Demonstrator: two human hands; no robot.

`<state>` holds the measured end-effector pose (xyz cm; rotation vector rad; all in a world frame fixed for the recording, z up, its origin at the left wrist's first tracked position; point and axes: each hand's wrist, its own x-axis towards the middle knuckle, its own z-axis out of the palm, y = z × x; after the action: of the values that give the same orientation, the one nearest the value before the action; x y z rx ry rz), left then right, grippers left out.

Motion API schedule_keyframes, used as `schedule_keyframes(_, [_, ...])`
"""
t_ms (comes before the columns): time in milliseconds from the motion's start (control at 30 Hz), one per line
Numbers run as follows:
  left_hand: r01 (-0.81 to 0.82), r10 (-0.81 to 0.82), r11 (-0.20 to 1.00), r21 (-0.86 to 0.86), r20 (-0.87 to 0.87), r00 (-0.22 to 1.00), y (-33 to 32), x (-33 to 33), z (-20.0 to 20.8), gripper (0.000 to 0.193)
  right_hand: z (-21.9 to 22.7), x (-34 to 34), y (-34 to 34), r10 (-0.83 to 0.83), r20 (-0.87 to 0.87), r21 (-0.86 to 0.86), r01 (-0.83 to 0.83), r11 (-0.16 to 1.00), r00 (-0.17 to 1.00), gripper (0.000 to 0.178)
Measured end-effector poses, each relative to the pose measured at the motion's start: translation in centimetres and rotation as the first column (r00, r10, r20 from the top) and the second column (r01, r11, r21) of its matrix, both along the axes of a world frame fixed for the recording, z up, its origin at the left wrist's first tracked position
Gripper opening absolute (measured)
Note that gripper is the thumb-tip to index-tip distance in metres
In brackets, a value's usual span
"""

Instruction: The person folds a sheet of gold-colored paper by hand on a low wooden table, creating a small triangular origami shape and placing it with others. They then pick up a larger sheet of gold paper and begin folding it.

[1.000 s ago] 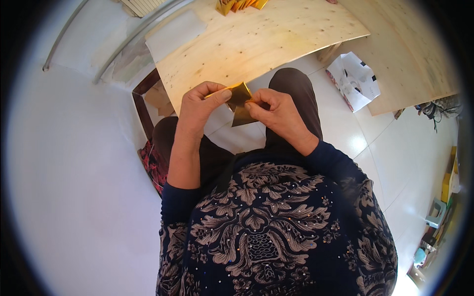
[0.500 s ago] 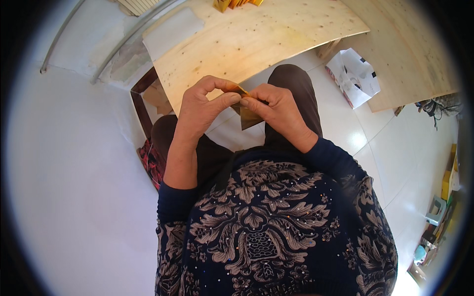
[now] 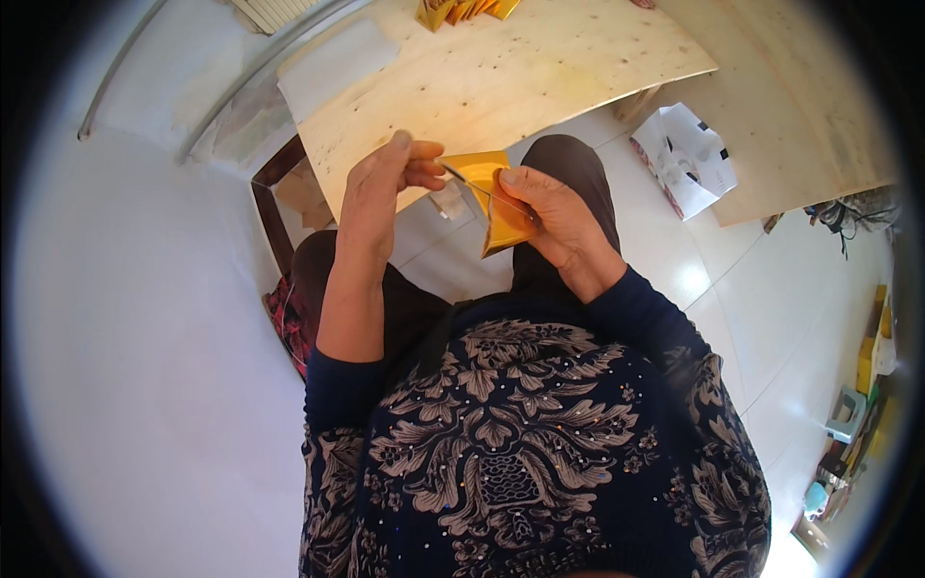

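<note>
Above the gap between the knees, the right hand (image 3: 559,217) grips a shiny gold, folded piece of thin sheet (image 3: 491,176), thumb pressed flat on its face and the other fingers mostly hidden behind it. The left hand (image 3: 378,188) is loosely open at the piece's left edge, thumb raised apart from the bent fingers; whether their tips touch it I cannot tell. The right thumb and palm block the view of the piece's right end. Just beyond and below are the knees in dark brown trousers (image 3: 573,169), the right one close behind the right hand. Past them spreads a pale, knotty plywood worktop (image 3: 501,82), with a cluster of gold folded pieces (image 3: 467,12) at its far side. To the right, a white paper bag (image 3: 694,159) stands on the glossy white tiled floor (image 3: 761,328), beside another plywood board (image 3: 800,125).
</note>
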<state>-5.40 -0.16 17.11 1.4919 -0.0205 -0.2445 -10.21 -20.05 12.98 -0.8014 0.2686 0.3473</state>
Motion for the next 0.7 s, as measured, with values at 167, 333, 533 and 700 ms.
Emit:
schedule_keyframes(167, [0.179,-0.185,0.982,0.052,0.162,0.969,-1.2,-0.9,-2.2,0.031,-2.2,0.2,-0.6,0.244,-0.084,0.276,-0.213,0.937,0.966,0.024])
schedule_keyframes(333, [0.463,-0.453,0.886,0.025,0.260,0.853,-0.2,-0.2,-2.3,0.028,-1.5,-0.4,-1.0,0.428,0.025,0.368,-0.406,0.836,0.904,0.033])
schedule_keyframes(533, [0.177,-0.168,0.973,-0.150,0.073,0.983,0.0,-0.1,-2.6,0.016,1.3,-0.6,-0.9,-0.049,0.268,-0.167,0.097,0.981,0.962,0.038])
schedule_keyframes(700, [0.080,-0.075,0.991,-0.103,0.052,0.996,-0.4,-0.5,-3.2,0.018,0.9,-0.3,-0.4,0.055,0.447,-0.405,0.147,0.902,0.893,0.024])
